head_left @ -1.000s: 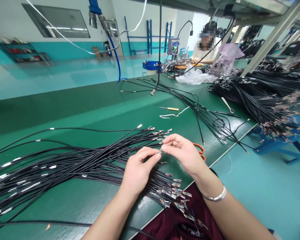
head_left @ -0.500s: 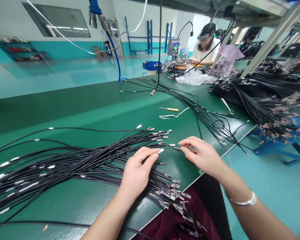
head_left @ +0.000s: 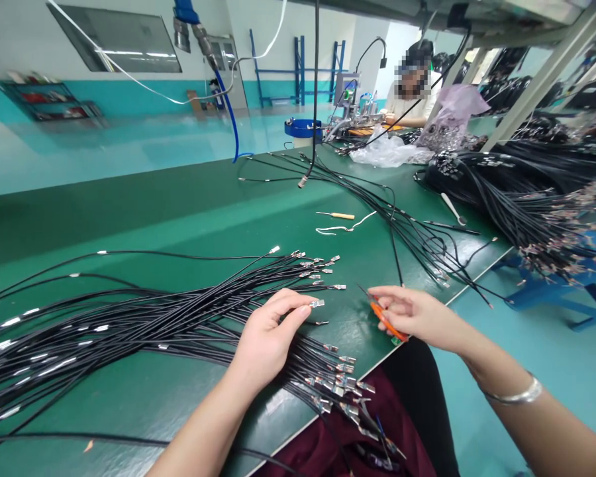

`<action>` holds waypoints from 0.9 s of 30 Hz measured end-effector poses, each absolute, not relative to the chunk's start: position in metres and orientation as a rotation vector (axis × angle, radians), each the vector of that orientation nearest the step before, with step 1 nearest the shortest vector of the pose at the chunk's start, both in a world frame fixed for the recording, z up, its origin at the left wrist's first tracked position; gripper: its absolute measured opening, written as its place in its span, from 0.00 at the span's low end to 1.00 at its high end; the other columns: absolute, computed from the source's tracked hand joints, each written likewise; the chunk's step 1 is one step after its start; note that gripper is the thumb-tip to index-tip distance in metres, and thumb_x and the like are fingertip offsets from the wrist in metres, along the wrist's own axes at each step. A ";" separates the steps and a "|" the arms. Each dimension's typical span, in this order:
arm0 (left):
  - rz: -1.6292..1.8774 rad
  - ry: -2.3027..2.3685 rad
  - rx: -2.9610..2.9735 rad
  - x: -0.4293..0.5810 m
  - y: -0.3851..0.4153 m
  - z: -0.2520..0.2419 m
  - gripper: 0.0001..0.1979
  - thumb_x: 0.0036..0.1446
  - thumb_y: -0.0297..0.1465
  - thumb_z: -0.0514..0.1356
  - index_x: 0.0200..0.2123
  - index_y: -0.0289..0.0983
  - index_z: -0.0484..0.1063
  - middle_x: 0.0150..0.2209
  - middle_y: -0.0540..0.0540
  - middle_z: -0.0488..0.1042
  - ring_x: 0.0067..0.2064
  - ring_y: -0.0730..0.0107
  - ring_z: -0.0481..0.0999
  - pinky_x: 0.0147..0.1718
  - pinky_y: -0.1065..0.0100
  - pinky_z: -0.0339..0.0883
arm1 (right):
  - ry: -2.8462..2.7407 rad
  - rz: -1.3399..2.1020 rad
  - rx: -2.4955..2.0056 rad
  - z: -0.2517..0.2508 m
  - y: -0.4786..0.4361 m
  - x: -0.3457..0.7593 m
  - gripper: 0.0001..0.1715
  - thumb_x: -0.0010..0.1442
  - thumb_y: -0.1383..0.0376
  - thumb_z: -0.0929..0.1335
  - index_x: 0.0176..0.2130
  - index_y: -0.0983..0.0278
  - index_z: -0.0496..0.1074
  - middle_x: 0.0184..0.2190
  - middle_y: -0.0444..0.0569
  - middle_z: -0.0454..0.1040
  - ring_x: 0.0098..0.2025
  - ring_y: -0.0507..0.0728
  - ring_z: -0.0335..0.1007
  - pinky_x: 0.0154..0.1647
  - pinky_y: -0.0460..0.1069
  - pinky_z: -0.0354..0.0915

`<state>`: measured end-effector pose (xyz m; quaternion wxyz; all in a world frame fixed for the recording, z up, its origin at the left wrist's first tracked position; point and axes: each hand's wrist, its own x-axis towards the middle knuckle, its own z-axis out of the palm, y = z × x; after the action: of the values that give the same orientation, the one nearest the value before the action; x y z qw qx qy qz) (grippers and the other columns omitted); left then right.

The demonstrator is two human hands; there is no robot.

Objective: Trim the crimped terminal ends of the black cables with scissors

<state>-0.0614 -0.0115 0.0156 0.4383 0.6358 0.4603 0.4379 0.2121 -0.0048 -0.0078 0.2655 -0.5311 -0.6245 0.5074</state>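
My left hand [head_left: 268, 331] pinches the end of one black cable between thumb and finger. A small silvery metal connector [head_left: 317, 303] sticks out past the fingertips. Beneath and around this hand lies a bundle of black cables [head_left: 179, 311] with white labels, their connector ends pointing right. My right hand [head_left: 412, 315] is closed round an orange-handled tool [head_left: 388, 323], a thin dark point showing past the fingers; its exact kind I cannot tell. This tool is held apart from the connector, to its right.
Behind my hands lie a wooden-handled pick [head_left: 342, 215], a white string [head_left: 338, 230] and more black cables [head_left: 377, 199]. A black cable [head_left: 315, 93] hangs from above. To the right, a large cable pile [head_left: 506, 192] overhangs a blue stool [head_left: 581, 301]. A co-worker [head_left: 417, 93] sits beyond.
My right hand has moved right and slightly toward me, away from the connectors, and more of the orange-handled tool shows. My left hand still pinches the cable, barely shifted left.
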 end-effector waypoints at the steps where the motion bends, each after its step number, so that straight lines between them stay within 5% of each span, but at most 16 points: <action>1: 1.080 1.148 1.587 -0.061 -0.012 0.016 0.08 0.57 0.29 0.59 0.36 0.40 0.79 0.34 0.48 0.75 0.39 0.70 0.72 0.42 0.70 0.63 | -1.582 1.587 -1.322 -0.006 -0.009 0.210 0.26 0.54 0.65 0.68 0.52 0.65 0.66 0.34 0.49 0.73 0.29 0.51 0.72 0.30 0.47 0.70; 7: 1.034 1.147 1.643 -0.061 -0.013 0.020 0.08 0.57 0.29 0.59 0.36 0.38 0.79 0.35 0.46 0.75 0.40 0.68 0.73 0.42 0.67 0.63 | -1.383 2.152 -0.864 0.007 -0.029 0.174 0.22 0.52 0.56 0.73 0.41 0.68 0.72 0.24 0.43 0.69 0.16 0.43 0.58 0.15 0.40 0.55; 15: 0.999 1.099 1.720 -0.062 -0.013 0.022 0.09 0.59 0.29 0.57 0.36 0.38 0.79 0.34 0.47 0.74 0.39 0.68 0.72 0.42 0.66 0.63 | -1.354 2.093 -0.914 0.012 -0.017 0.152 0.21 0.55 0.54 0.70 0.36 0.70 0.74 0.14 0.39 0.64 0.11 0.43 0.51 0.10 0.40 0.46; 27: 0.988 1.088 1.756 -0.063 -0.013 0.021 0.09 0.59 0.30 0.57 0.36 0.39 0.79 0.33 0.47 0.75 0.38 0.66 0.73 0.41 0.64 0.64 | -1.369 2.098 -0.884 0.002 -0.014 0.159 0.20 0.57 0.55 0.69 0.39 0.71 0.74 0.13 0.38 0.65 0.11 0.43 0.52 0.10 0.40 0.48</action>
<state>-0.0625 -0.0132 0.0211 0.4130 0.6985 0.4326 0.3929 0.1592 -0.0137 0.0025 0.2403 -0.3229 -0.5004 0.7665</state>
